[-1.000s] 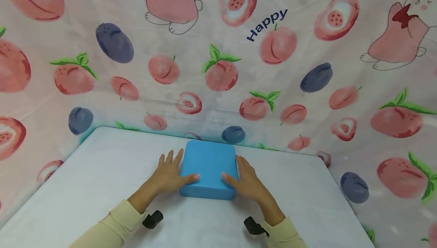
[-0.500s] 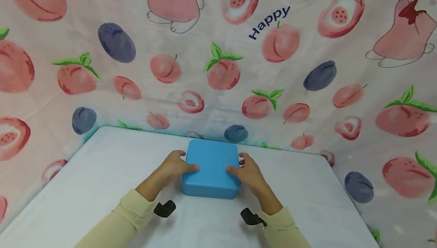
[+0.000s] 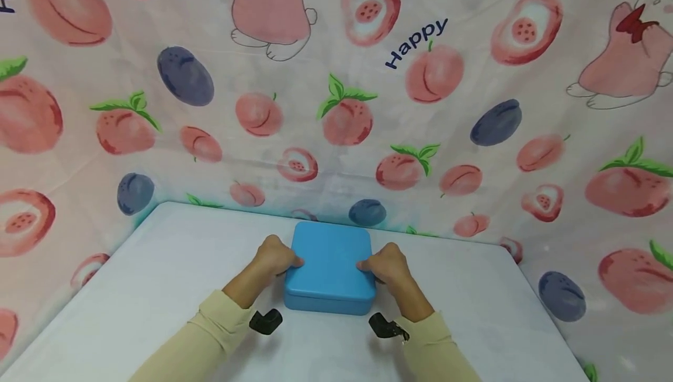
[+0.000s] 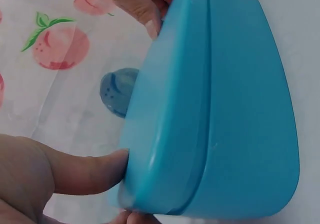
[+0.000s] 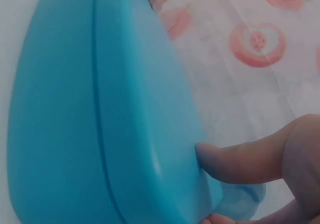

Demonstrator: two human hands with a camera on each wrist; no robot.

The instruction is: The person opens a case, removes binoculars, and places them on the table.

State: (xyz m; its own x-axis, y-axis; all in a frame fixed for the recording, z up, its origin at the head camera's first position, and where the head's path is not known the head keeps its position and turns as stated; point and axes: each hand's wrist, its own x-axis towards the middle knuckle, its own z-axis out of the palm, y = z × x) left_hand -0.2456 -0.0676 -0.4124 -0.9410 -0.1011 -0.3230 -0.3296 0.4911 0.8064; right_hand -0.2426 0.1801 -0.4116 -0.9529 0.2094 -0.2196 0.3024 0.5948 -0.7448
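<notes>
A blue lidded box (image 3: 330, 265) sits on the white table in the head view, with a seam between lid and base along its side. My left hand (image 3: 274, 255) grips the lid's left edge, thumb on top and fingers curled at the side. On the opposite edge my right hand (image 3: 389, 262) holds the lid the same way. In the left wrist view the left thumb (image 4: 92, 173) presses the lid (image 4: 150, 119) above the seam. The right wrist view has the right thumb (image 5: 245, 156) pressed on the lid's top. Most curled fingertips are hidden behind the box.
The white tabletop (image 3: 200, 265) spreads out around the box. Behind it hangs a fruit-printed cloth (image 3: 326, 183), which also covers both sides. A black wrist camera mount (image 3: 266, 322) sits at the left cuff, another mount (image 3: 386, 326) at the right cuff.
The fingers of both hands, spread straight a second ago, have curled in at the box's sides. The thumbs have moved outward toward the lid's edges. The seam now shows more clearly.
</notes>
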